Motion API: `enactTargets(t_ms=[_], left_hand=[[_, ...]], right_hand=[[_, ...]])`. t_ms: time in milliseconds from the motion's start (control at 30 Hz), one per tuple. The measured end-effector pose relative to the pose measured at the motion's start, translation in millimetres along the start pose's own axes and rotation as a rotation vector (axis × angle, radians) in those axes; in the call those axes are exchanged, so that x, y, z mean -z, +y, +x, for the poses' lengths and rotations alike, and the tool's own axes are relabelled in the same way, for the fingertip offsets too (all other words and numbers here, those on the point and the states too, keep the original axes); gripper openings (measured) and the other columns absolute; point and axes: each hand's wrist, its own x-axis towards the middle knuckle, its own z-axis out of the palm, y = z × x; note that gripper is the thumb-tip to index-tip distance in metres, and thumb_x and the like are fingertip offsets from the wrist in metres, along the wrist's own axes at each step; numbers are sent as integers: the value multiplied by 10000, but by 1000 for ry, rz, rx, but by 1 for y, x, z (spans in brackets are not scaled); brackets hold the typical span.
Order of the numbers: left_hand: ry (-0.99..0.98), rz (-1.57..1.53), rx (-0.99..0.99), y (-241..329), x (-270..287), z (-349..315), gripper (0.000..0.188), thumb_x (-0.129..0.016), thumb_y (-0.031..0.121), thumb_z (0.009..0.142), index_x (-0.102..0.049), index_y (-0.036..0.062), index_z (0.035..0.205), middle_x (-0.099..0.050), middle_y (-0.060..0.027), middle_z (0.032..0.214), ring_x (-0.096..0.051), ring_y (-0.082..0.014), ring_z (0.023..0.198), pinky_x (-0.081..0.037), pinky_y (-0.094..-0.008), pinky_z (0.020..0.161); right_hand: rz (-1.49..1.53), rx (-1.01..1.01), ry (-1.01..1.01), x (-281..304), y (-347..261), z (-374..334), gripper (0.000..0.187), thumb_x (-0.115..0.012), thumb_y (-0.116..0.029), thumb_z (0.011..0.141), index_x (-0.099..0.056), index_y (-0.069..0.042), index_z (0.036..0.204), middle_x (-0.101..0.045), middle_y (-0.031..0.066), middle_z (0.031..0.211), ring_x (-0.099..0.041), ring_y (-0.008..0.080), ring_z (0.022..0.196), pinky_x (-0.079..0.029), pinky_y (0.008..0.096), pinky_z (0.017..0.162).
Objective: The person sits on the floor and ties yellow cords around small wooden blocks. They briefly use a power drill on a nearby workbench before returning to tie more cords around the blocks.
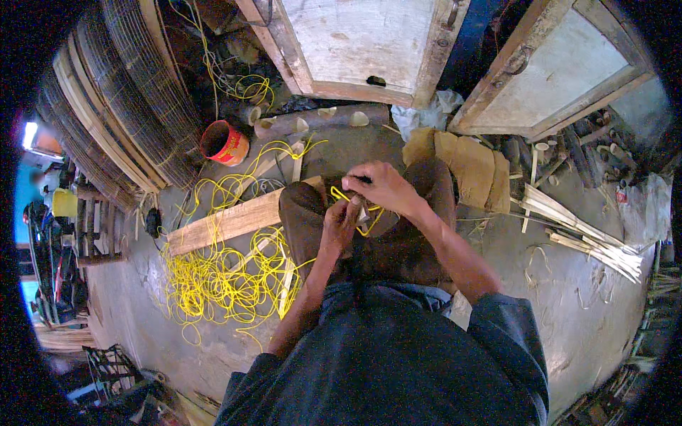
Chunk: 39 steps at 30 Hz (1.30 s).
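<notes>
Both hands meet over my lap, between my bent knees. My left hand (339,226) is closed with thumb and fingers pressed around a yellow cord (337,192), part of which forms a bent loop above the fingertips. A small pale piece (363,214) shows beside the left fingers; its kind I cannot make out. My right hand (383,186) sits just above, fingers curled in a pinch near the loop. What lies between the right fingertips is hidden. On the floor to the left spreads a big tangle of the same yellow cord (206,284).
A wooden plank (234,224) lies left of my legs. Beyond it stand a red bucket (226,144) and a log with cut holes (320,121). Rolled slatted mats (128,85) lean at far left. Pale split strips (579,231) and folded cardboard (472,170) lie at right, below wooden-framed panels (547,71).
</notes>
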Motion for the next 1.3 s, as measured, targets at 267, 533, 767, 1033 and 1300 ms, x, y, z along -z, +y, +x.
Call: enactTargets(t_ms=[267, 533, 767, 1033, 1300], left_hand=[[-140, -31, 257, -14, -5, 10, 354, -500, 312, 956, -599, -5, 833, -582, -54, 708, -483, -106, 650, -401, -299, 577], [-86, -221, 181, -1, -20, -9, 365, -444, 316, 982, -637, 8, 1008, -614, -24, 816, -522, -98, 748, -436, -263, 670], [12, -199, 133, 5, -7, 18, 370, -431, 325, 985, -627, 13, 1025, -595, 0, 786, -519, -85, 743, -448, -265, 675], [-175, 137, 226, -61, -18, 7, 196, -522, 159, 903, -550, 24, 1042, -621, -146, 890, -590, -293, 723, -470, -386, 650], [-23, 663, -612, -63, -21, -21, 156, -557, 39, 806, -538, -6, 954, -499, -245, 1146, -579, -393, 761, -463, -450, 593]], right_hand=[[-63, 66, -9, -11, 6, 0, 347, -606, -380, 858, -689, -44, 892, -674, 135, 792, -655, 280, 777, -503, 369, 692], [69, -87, 251, 9, 7, 17, 361, -558, -378, 892, -678, -44, 956, -672, 151, 847, -644, 242, 778, -491, 355, 738], [2, -155, 140, -26, 63, -60, 302, -533, -267, 924, -623, -5, 1046, -663, 168, 957, -647, 239, 878, -488, 339, 763], [46, 52, 282, -13, 17, -57, 156, -601, -121, 854, -605, -37, 986, -662, 126, 894, -665, 234, 870, -506, 328, 722], [-366, 171, 362, -25, 13, -53, 211, -610, -102, 836, -513, -48, 1015, -639, 108, 920, -653, 285, 859, -514, 347, 709]])
